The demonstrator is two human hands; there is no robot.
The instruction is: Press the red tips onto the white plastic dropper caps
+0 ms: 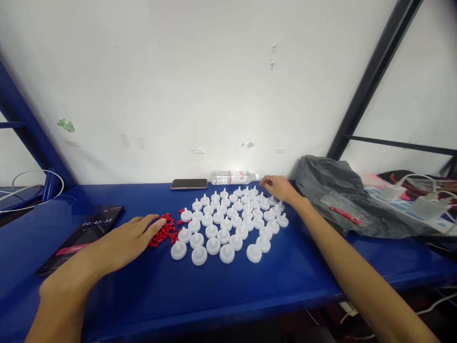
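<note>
Head view: on the bench (200,295), a timer phone (85,236) slants near the left edge. The left hand (134,234) touches red pieces (170,229), its grip unclear. White discs (213,246) fill the middle, stems pointing up; behind, a dark phone (189,184) and bottle (232,177) lie along the back edge. The right hand (280,189) curls beside the bottle's cap, holding uncertain; rightward, a grey bag (321,178) blocks the back.

White round caps (236,220), each disc-shaped with a short central nozzle pointing up, stand loosely grouped across the centre of the frame on the blue counter (157,295). Small red pieces (170,232), glossy and jumbled, lie in a pile left of centre, partly under the left hand (137,232).
</note>
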